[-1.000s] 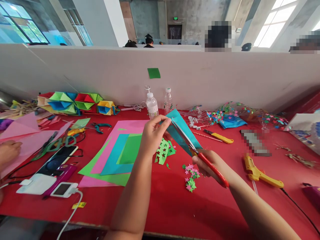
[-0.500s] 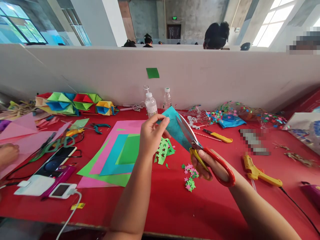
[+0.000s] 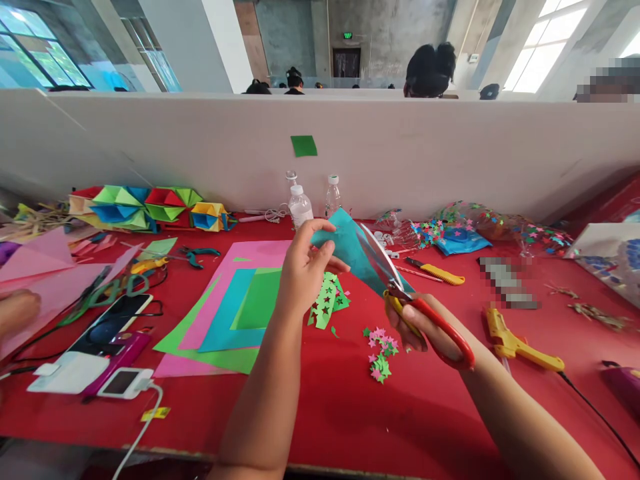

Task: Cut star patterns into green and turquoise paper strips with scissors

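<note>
A piece of blue paper [image 3: 349,243] is raised above the red table. My left hand [image 3: 301,267] holds its left edge, the thumb a little apart from the index finger. Scissors with a red and yellow handle [image 3: 447,339] are gripped in my right hand [image 3: 425,321]. Their blades point up and left, lying along the right side of the paper; whether they cut into it is hard to tell. Below the hands lie small pink and green paper stars [image 3: 383,353]. Green paper with star-shaped holes [image 3: 326,300] rests beside my left wrist.
Coloured sheets [image 3: 213,313] are stacked at left, near phones and cables. Bottles [image 3: 301,208] stand against the white partition [image 3: 210,147]. A yellow utility knife [image 3: 443,273] and a yellow glue gun [image 3: 520,347] lie right. Another person's hand [image 3: 17,313] is at the far left.
My left thumb and index finger have parted somewhat. The scissors and my right hand have shifted slightly down and right, and the blue paper has turned a little.
</note>
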`<move>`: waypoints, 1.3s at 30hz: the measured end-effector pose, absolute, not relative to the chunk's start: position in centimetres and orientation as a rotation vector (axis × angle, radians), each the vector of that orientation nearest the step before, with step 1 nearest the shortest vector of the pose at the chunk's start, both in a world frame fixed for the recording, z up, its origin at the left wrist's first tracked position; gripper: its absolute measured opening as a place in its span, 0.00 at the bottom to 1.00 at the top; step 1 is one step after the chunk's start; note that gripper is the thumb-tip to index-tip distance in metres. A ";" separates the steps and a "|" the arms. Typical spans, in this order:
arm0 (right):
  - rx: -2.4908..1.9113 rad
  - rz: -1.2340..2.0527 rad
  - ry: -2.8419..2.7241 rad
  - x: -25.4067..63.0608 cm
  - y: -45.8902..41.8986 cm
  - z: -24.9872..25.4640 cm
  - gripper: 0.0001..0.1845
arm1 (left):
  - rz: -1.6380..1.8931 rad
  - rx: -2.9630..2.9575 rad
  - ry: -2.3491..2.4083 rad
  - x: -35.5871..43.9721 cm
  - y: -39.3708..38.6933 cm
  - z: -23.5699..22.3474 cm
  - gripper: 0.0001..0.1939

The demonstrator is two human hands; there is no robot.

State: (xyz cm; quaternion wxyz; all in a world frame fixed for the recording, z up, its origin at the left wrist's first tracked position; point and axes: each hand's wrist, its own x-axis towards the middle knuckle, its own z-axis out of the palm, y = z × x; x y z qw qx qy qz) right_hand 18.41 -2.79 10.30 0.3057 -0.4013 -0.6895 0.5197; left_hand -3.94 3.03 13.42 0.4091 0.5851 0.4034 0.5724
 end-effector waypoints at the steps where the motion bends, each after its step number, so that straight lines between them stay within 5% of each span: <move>1: -1.089 1.325 -1.795 18.4 -2.8 10.5 0.28 | 1.374 1.479 1.009 -4.0 3.0 13.4 0.08; 6: -1.313 1.023 -1.565 18.5 -2.2 11.6 0.20 | 0.992 1.569 0.919 -4.2 2.8 13.5 0.10; 10: -1.235 1.262 -1.586 18.7 -1.6 11.2 0.17 | 0.898 1.558 0.883 -3.4 2.1 13.7 0.18; 14: -0.947 1.479 -1.594 19.3 -1.6 10.6 0.22 | 0.930 1.527 0.890 -2.6 1.7 13.8 0.20; 24: -1.343 1.010 -2.204 22.4 -1.4 12.8 0.32 | 1.380 1.612 0.975 -6.8 4.0 13.0 0.15; 39: -1.489 1.015 -2.336 21.0 -0.7 11.9 0.35 | 1.135 1.630 0.950 -6.1 4.9 12.0 0.13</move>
